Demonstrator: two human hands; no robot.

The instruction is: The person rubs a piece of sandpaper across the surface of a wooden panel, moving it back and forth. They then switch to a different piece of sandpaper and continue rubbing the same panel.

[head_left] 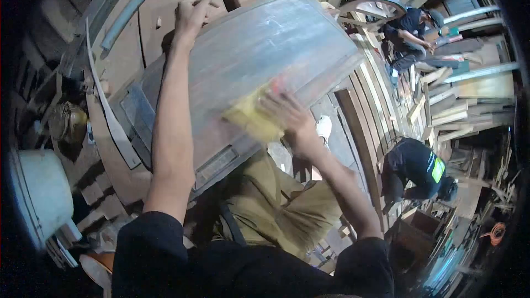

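A large wooden panel with a dusty grey face point(259, 55) leans tilted in front of me. My left hand point(191, 15) grips its far upper edge, fingers curled over the rim. My right hand point(287, 116) presses a yellow pad point(251, 116), which looks like sandpaper or a cloth, flat against the panel's lower face. A small red bit shows at the pad's upper corner. Below the panel I see my olive trousers point(276, 209) and black sleeves.
A pale bucket point(41, 193) stands at the left edge. Planks and curved wooden pieces point(458, 105) are stacked at the right. Two other people in dark clothes work there, one bent over point(419, 168), one farther back point(408, 36). Timber boards point(364, 132) lie along the floor.
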